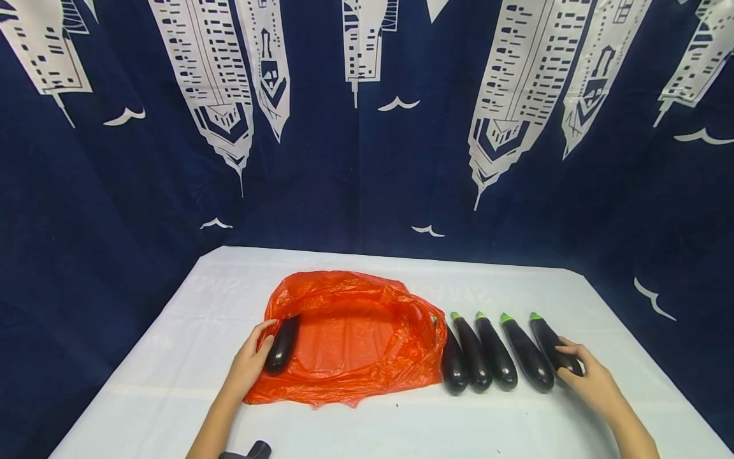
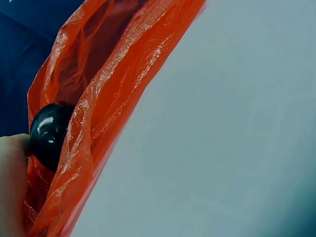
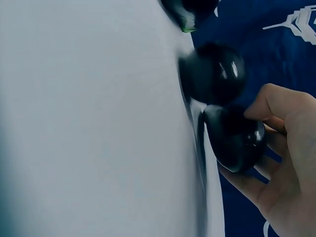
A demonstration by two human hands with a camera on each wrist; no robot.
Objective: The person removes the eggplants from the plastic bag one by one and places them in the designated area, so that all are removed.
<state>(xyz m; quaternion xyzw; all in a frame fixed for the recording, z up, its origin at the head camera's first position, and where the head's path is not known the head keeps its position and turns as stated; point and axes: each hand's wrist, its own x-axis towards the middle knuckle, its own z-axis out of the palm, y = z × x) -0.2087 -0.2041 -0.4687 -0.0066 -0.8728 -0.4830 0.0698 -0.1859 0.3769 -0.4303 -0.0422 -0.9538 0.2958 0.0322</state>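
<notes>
Biggest worry from my end is the slick skin. I've got the right hand [image 1: 590, 376] curled around the blunt end of the outermost eggplant [image 1: 547, 341], thumb one side, fingers the other, so an off-centre lift could let the green-capped end dip or swing into the neighbouring eggplant [image 1: 526, 354]. Also, the red plastic bag [image 1: 395, 377] looks flimsy; a tug by the left hand [image 1: 251, 362] could fold its mouth over. That hand seems to grip the bagged eggplant [image 1: 281, 350] at the mouth's left edge, can't tell if film's pinched too. The outermost one sits in my right fingers, cap pointing away, well apart from the bag. Can't tell if it's off the table [image 1: 470, 430].
</notes>
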